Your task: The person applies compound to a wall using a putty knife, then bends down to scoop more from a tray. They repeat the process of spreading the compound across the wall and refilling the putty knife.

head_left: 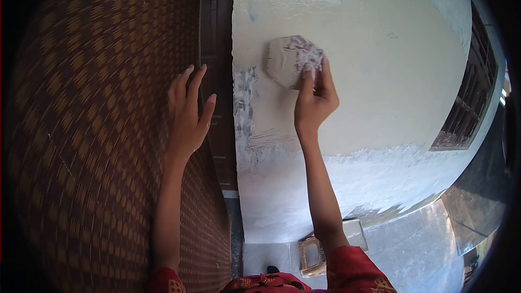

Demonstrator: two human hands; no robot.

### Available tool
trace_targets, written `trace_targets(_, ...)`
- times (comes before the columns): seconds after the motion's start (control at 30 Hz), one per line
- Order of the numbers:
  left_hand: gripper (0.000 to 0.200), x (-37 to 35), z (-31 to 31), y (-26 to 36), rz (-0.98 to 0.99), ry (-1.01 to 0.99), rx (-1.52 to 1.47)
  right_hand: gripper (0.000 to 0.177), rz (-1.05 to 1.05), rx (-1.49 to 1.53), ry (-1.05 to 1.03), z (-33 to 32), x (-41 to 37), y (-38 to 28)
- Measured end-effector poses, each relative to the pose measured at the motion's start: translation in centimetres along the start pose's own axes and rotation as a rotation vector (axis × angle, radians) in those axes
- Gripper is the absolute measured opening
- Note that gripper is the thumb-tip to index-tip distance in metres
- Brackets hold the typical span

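My right hand point(316, 103) is closed around the lower right edge of a flat, many-sided putty-smeared piece point(283, 61), its thumb on the face turned toward me. The piece is off-white with reddish-brown patches and overlaps the cream wall point(380, 70) in this view. Rougher white and grey patches run along the wall's left edge and lower part. Raised on the left, my left hand point(190, 111) has its fingers apart and holds nothing. It is nearest to the brown woven bamboo panel point(108, 125).
A dark door point(218, 65) stands in the gap between the panel and the wall. On the right is a barred wooden window point(469, 87). Below, a wooden frame-like object point(310, 258) and a pale flat object point(355, 234) rest on the grey floor point(401, 249).
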State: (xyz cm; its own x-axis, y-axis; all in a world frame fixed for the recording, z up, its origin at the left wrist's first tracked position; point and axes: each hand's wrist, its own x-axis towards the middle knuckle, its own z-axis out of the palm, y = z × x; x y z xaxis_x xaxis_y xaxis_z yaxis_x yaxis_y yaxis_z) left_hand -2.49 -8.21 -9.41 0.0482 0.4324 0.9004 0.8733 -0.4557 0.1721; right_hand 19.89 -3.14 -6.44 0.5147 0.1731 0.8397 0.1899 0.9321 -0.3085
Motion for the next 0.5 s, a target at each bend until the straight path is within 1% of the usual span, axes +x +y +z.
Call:
trace_targets(0.03, 0.053, 0.1, 0.2, 0.3, 0.013, -0.014, -0.011, 0.038, 0.024, -0.055, -0.098, 1.4, -1.3, -0.5)
trace_targets(0.07, 0.053, 0.2, 0.2, 0.6, 0.000, -0.015, -0.023, 0.039, -0.087, -0.057, -0.143, 3.1, -2.5, 0.3)
trace_targets(0.1, 0.053, 0.3, 0.3, 0.9, -0.015, -0.013, -0.032, 0.039, -0.126, -0.062, -0.205, 4.0, -3.3, 0.6)
trace_targets(0.13, 0.053, 0.3, 0.5, 1.0, -0.003, -0.016, -0.037, 0.040, -0.172, -0.081, -0.224, 4.6, -3.7, 1.2)
trace_targets(0.2, 0.053, 0.1, 0.5, 0.8, -0.026, -0.019, -0.019, 0.040, -0.174, -0.106, -0.134, 3.7, -2.9, 2.3)
trace_targets(0.27, 0.053, -0.1, 0.1, 0.5, -0.022, -0.015, -0.016, 0.037, 0.046, -0.117, 0.015, 0.6, -0.6, 2.3)
trace_targets(0.33, 0.053, -0.2, -0.2, -0.1, -0.027, -0.011, -0.010, 0.037, 0.097, -0.021, 0.203, -3.2, 2.3, 3.1)
trace_targets(0.4, 0.053, -0.1, -0.2, -0.5, -0.039, -0.004, -0.030, 0.038, 0.111, 0.047, 0.273, -5.4, 3.9, 1.1)
trace_targets(0.5, 0.053, 0.2, 0.5, 0.1, -0.039, 0.006, -0.064, 0.040, 0.115, 0.070, 0.202, -3.7, 2.7, 0.9)
